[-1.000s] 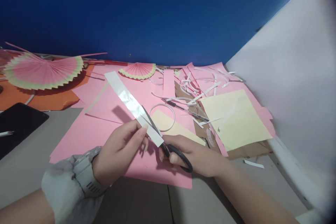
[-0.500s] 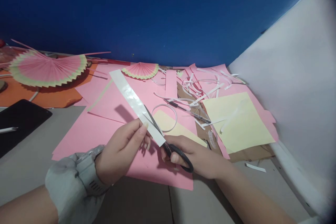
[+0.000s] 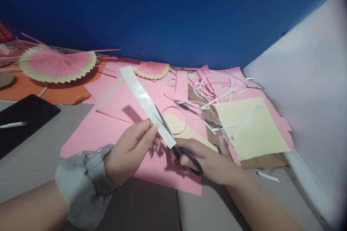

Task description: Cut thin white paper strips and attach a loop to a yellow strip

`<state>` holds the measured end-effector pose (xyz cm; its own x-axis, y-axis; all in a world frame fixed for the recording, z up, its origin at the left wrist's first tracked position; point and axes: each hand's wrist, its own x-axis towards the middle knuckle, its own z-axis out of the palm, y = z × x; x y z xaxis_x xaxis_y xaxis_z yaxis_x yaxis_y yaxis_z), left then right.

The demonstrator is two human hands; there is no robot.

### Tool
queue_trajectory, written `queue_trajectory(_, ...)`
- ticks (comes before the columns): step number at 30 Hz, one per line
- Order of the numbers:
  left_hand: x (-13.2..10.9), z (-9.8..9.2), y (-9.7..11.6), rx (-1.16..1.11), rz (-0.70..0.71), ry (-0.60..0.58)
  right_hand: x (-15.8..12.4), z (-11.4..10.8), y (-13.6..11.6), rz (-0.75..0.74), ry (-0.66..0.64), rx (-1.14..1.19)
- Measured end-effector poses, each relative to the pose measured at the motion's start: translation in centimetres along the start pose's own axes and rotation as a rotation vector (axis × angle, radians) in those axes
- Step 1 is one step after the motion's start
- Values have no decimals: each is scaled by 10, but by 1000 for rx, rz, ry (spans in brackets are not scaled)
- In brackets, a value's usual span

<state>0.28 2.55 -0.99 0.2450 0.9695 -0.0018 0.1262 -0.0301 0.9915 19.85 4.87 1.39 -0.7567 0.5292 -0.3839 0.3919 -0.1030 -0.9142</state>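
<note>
Between thumb and fingers, my left hand [image 3: 135,148] pinches a long white paper strip [image 3: 141,95], which slants up and to the left. My right hand [image 3: 200,157] is closed on the black handles of a pair of scissors [image 3: 193,160]. Their blades lie along the strip's right side, one over it and the other partly hidden, cutting lengthwise near the lower end. Pink paper sheets [image 3: 89,131] lie beneath both hands. Just beyond the blades rests a thin white paper ring [image 3: 186,119].
Folded pink-and-yellow paper fans, one large [image 3: 58,65] and one small [image 3: 151,69], lie toward the back. A pen [image 3: 200,114], white paper scraps [image 3: 230,93] and a pale yellow sheet [image 3: 253,130] are on the right. A black tablet-like slab [image 3: 32,117] lies left. A blue wall [image 3: 173,14] rises behind.
The view has shifted slightly, so most things appear a little farther right. Both hands keep their holds on the strip and scissors, with the blades in nearly the same place on the paper.
</note>
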Motion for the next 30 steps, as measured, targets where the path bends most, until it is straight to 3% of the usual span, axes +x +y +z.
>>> queue_trajectory(30, -1, 0, 1, 8, 11, 29, 2, 2, -2, 27, 33, -17)
